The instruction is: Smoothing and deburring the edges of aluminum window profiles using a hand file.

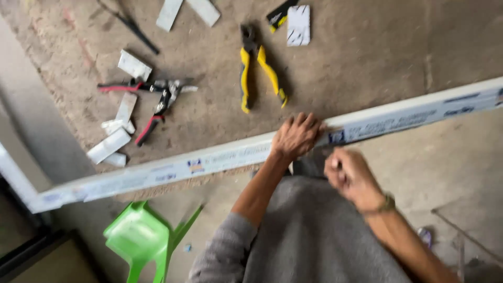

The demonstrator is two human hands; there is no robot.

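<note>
The left hand (pixel 296 137) lies palm-down, fingers spread, pressing on the long white profile (pixel 230 157), which runs under it and far out to both sides. The right hand (pixel 348 175), just beside it and nearer the body, is curled; its contents are blurred. Yellow-handled pliers (pixel 259 68) lie beyond the profile.

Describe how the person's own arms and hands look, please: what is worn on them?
Both hands are bare, without gloves. The left hand comes from a forearm bare up to the elbow, where a grey sleeve is pushed up. The right hand has a dull, brass-coloured band or watch at the wrist; its forearm is bare too.
</note>
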